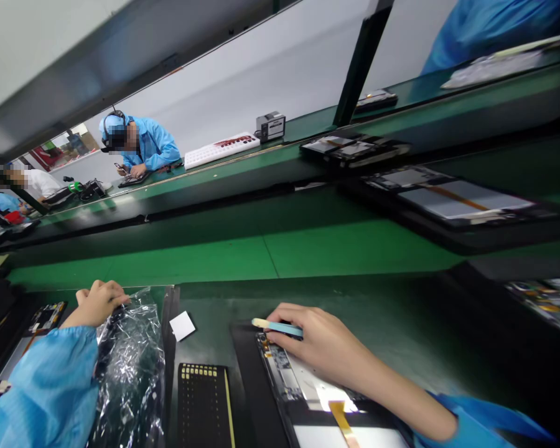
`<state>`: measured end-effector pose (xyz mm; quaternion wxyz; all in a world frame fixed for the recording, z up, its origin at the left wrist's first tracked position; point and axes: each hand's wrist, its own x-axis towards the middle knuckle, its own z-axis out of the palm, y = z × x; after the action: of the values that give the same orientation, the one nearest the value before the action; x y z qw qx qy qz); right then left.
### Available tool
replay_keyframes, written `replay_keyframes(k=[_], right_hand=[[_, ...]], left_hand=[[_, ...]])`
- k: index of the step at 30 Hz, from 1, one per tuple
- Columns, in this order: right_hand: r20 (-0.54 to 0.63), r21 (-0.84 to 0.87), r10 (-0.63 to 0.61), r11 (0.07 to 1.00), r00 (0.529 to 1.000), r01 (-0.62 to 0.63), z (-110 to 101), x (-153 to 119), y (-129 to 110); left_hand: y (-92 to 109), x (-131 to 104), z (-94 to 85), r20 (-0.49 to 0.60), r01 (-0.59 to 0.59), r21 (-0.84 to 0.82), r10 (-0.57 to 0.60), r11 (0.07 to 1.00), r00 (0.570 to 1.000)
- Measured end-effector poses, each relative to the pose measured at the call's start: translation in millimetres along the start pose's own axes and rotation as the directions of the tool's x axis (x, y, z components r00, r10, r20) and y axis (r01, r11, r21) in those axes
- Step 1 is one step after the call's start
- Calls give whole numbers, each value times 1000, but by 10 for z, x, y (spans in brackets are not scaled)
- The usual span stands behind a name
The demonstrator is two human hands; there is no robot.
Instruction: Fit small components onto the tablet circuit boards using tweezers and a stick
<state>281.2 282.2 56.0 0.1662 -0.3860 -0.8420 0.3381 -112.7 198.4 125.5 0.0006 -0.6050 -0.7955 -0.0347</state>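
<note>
Tablet circuitry (287, 376) could scratch if the right hand (329, 348), closed round that blue tool (282, 327), slips while the left hand (96, 305) pinches crinkly plastic (133, 361).

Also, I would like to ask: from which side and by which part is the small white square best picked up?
Pinch the small white square by opposite edges near its right corner, coming from above and the right. It looks thin and lies flat, so a fingernail under the edge may help. The crinkled clear bag is on its left; bare green worktop is on its right.
</note>
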Motion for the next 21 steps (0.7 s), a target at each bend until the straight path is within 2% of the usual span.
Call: replay_keyframes(k=[5,10,14,16,19,21], right_hand=[[9,-11,-1,1000,1000,1,-9,-7,-12],[20,-29,14,999,1000,-14,-16,-1,-17],[16,-35,11,999,1000,-10,-17,-3,-27],[11,-37,10,999,1000,-10,-15,-6,-37],[17,-37,16,999,1000,-15,-1,-5,-24],[14,-34,8,999,1000,-7,15,4,19]], left_hand=[[206,-166,14,65,-5,15,4,1000,998],[453,-457,146,55,-125,2,125,992,991],[635,-780,216,33,-234,-2,234,972,972],[703,-971,215,-25,-274,48,275,961,961],[781,-1273,217,-151,-341,145,361,929,920],[840,-1463,247,-259,-330,143,357,933,897]])
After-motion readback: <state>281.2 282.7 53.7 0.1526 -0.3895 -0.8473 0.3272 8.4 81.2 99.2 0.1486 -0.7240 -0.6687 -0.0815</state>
